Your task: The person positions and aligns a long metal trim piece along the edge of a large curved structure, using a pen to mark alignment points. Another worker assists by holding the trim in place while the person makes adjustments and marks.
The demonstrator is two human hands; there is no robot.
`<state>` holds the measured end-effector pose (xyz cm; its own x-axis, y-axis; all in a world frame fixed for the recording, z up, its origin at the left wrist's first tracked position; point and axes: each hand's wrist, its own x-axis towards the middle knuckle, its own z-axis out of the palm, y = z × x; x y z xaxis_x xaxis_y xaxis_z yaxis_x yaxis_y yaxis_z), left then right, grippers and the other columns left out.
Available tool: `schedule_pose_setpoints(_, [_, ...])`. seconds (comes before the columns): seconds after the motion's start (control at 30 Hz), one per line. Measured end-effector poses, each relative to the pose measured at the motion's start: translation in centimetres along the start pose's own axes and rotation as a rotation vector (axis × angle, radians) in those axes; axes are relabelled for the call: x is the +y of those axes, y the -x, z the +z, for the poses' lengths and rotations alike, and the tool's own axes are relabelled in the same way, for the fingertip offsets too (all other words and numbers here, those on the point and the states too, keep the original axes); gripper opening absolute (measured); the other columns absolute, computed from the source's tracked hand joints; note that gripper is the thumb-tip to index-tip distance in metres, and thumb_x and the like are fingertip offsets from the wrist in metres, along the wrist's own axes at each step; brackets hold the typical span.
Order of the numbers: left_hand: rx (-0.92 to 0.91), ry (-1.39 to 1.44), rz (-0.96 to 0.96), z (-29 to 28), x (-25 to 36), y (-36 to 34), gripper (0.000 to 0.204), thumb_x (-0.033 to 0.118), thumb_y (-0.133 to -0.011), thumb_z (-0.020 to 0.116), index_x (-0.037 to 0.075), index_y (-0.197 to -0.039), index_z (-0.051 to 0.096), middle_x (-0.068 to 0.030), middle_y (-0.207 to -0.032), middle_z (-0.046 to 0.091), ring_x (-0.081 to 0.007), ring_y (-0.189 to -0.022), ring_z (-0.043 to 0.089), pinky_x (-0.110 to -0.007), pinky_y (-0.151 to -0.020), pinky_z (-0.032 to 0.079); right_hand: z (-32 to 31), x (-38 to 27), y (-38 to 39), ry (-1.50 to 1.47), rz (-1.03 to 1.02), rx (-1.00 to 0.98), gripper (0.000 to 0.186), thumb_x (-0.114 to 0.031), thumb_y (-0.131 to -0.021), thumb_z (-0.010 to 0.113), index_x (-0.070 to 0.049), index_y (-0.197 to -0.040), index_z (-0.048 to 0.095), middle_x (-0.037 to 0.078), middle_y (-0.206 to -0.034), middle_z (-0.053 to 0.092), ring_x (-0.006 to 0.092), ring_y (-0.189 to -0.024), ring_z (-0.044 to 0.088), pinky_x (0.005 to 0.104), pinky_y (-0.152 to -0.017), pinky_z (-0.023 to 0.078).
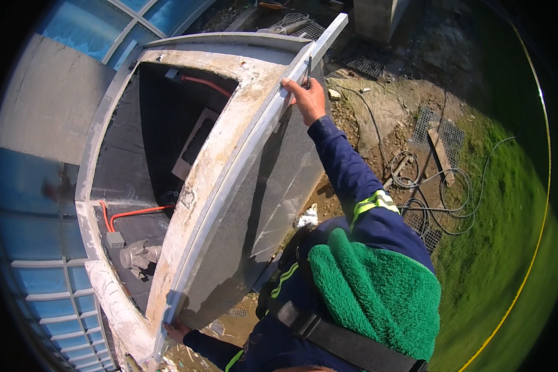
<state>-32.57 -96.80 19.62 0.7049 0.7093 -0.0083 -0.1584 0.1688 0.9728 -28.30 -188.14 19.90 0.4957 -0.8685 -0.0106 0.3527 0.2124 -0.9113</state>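
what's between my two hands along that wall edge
Head view: only the long pale bar, running from left hand to right hand.

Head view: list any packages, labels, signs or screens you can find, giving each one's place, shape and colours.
None can be made out: no package, label, sign or screen. The nearest thing is a flat pale rectangular panel inside the dark opening of the concrete box; its kind cannot be told.

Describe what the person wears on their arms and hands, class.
Both arms are in dark navy sleeves. The right sleeve has a yellow-green and silver reflective band near the upper arm; the left sleeve shows a yellow-green stripe too. The right hand and left hand are bare, with no gloves.
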Motion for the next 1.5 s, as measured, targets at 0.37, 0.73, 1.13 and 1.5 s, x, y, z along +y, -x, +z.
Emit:
schedule_pose_setpoints(0.37, [0.074, 0.131, -0.058, 1.0, 0.5, 0.8, 0.054, 0.029, -0.106, 0.064, -0.009, -0.142, 0.051, -0.0259, -0.139, 0.058, -0.0383, -0.127, 0.059, -0.048, -0.107, 0.054, -0.4, -0.1, -0.3, 0.115, 0.029, -0.002, 0.056, -0.040, -0.080, 0.087, 0.005, -0.108, 0.066, 0.014, -0.092, 0.073, 0.0208, -0.079, 0.073, 0.0337, -0.066, 0.060])
schedule_pose_setpoints(0.73, [-0.007, 0.032, -0.007, 0.3, 0.4, -0.2, 0.055, 0.028, -0.102, 0.069, -0.010, -0.139, 0.054, -0.0272, -0.136, 0.059, -0.0398, -0.123, 0.062, -0.048, -0.103, 0.057, -0.4, 0.2, -0.5, 0.132, 0.028, 0.011, 0.059, -0.041, -0.079, 0.088, 0.006, -0.108, 0.066, 0.016, -0.093, 0.072, 0.0217, -0.077, 0.073, 0.0343, -0.064, 0.060])
schedule_pose_setpoints(1.13, [-0.023, 0.103, 0.041, -0.2, -0.7, 0.9, 0.060, 0.040, -0.103, 0.068, -0.004, -0.140, 0.052, -0.0218, -0.134, 0.060, -0.0351, -0.122, 0.062, -0.051, -0.103, 0.056, -0.4, -1.2, -0.1, 0.082, 0.013, -0.056, 0.042, -0.031, -0.086, 0.087, 0.002, -0.103, 0.066, 0.009, -0.092, 0.073, 0.0134, -0.070, 0.067, 0.0255, -0.057, 0.051])
schedule_pose_setpoints(1.5, [-0.202, -0.322, 0.007, 0.4, 0.8, 7.7, 0.112, 0.019, -0.092, 0.083, 0.026, -0.167, 0.000, -0.0099, -0.152, 0.047, -0.0270, -0.122, 0.061, -0.045, -0.090, 0.059, -0.7, -1.8, -0.9, 0.147, 0.141, -0.091, 0.045, -0.033, -0.086, 0.087, -0.001, -0.105, 0.064, 0.008, -0.090, 0.069, 0.0133, -0.059, 0.065, 0.0213, -0.044, 0.034])
